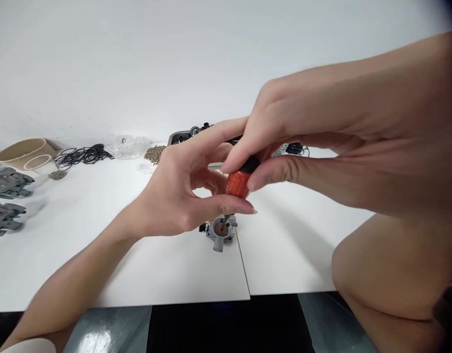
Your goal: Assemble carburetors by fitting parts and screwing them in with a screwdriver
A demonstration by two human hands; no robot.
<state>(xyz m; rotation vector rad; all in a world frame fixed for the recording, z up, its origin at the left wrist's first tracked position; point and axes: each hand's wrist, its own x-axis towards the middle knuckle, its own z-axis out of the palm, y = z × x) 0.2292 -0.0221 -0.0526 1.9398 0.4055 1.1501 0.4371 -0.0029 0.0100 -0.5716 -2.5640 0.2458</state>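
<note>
Your right hand is pinching the red screwdriver handle, left hand curling fingers beside it, steadying – whether it is gripping, cannot tell. The tip is sitting in the small grey housing near the table edge – be keeping the shaft upright, pressing lightly

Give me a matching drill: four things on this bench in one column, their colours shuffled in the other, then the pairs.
Things:
1. screwdriver handle
2. small housing under the screwdriver tip
3. tape roll at far left
4. pile of rings

Colours:
A. black
B. grey
C. orange-red
D. beige

Pairs: 1-C, 2-B, 3-D, 4-A. The right hand grips the handle; the left hand steadies it.
</note>
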